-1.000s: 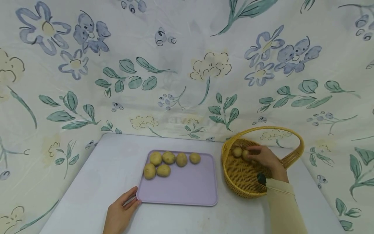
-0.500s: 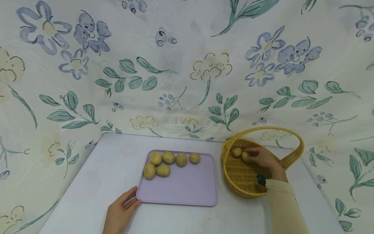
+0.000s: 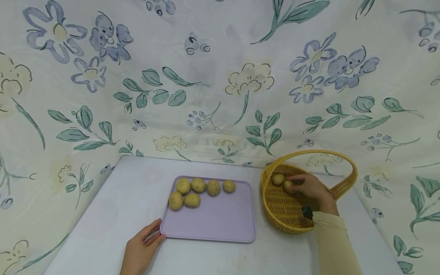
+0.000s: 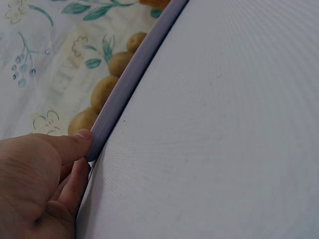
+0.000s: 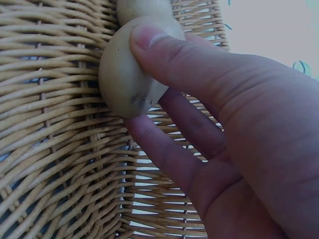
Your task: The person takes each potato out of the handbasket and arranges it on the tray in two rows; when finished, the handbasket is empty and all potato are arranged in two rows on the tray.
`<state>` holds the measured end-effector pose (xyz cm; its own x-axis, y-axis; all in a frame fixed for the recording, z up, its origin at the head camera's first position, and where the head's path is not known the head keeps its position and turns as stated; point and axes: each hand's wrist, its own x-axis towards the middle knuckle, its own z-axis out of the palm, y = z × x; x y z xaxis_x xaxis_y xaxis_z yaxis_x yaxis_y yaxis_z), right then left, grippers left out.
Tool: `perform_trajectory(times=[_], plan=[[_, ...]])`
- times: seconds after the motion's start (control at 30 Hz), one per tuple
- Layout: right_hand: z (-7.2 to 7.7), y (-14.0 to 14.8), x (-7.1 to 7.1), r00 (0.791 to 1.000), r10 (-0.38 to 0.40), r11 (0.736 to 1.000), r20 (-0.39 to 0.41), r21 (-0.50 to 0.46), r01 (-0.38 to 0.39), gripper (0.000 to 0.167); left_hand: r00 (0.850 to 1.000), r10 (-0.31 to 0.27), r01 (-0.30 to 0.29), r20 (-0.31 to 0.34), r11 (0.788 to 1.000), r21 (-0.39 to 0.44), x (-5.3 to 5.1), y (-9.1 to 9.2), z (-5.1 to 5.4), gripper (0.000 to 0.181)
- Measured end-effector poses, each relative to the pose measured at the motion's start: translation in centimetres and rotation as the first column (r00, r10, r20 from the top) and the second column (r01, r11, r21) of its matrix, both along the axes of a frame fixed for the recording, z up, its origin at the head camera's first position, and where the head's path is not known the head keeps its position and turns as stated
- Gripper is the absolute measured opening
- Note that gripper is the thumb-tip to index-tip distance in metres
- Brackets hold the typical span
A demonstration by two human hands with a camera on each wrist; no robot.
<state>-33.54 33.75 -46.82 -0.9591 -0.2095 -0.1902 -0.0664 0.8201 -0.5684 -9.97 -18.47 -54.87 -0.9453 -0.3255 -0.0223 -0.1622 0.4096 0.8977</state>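
My right hand (image 3: 312, 189) reaches into a yellow wicker basket (image 3: 288, 219) and grips a potato (image 3: 288, 186) between thumb and fingers. Up close in the right wrist view, the thumb presses on this potato (image 5: 122, 74) and the fingertips curl beneath it. Behind it sits another potato (image 3: 278, 178), against the basket's far wall. With thumb and fingers at its near left corner, my left hand (image 3: 141, 246) pinches a pale purple tray (image 3: 220, 225). Several potatoes (image 3: 198, 185) lie in the tray's far left part, in two rows.
The basket's tall handle (image 3: 313, 152) arches over its opening, right of the tray. Both stand on a white table (image 3: 137, 183). Behind the table hangs a floral cloth (image 3: 206, 107). A small dark object (image 3: 307, 212) sits at the right wrist.
My right hand, with the potato in its grip, has shifted very slightly left and down inside the basket. The left hand has stayed at the tray's corner.
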Motion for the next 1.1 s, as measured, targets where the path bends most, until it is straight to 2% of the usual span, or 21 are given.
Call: perform_trajectory(times=[0.23, 0.5, 0.67, 0.83, 1.0, 1.1], plan=[[-0.2, 0.6, 0.1, 1.000, 0.004, 0.999, -0.008, -0.053, -0.004, 0.057, 1.000, -0.006, 0.006, 0.021, 1.000, -0.002, -0.1, 0.0, 0.0, 0.054], [0.1, 0.7, 0.9, 0.999, -0.041, 0.988, -0.003, -0.152, 0.040, 0.062, 1.000, 0.001, -0.001, -0.016, 1.000, 0.001, 0.0, 0.0, -0.2, 0.053], [0.4, 0.5, 1.3, 0.998, -0.044, 0.988, -0.039, -0.150, 0.037, 0.061, 1.000, -0.002, 0.001, -0.017, 1.000, -0.009, 0.0, 0.0, -0.1, 0.053], [1.4, -0.2, 2.4, 0.996, -0.065, 0.982, -0.067, -0.179, 0.053, 0.062, 1.000, -0.008, 0.008, 0.022, 1.000, -0.014, 0.0, 0.0, 0.2, 0.054], [2.3, -0.6, 4.0, 0.987, -0.079, 0.981, -0.143, -0.190, 0.051, 0.061, 1.000, -0.007, 0.008, 0.030, 1.000, -0.011, 0.0, 0.0, 0.1, 0.054], [2.9, -0.8, 4.9, 0.985, -0.078, 0.976, -0.157, -0.213, 0.043, 0.060, 1.000, -0.005, 0.006, 0.027, 1.000, -0.010, 0.0, -0.1, 0.0, 0.055]])
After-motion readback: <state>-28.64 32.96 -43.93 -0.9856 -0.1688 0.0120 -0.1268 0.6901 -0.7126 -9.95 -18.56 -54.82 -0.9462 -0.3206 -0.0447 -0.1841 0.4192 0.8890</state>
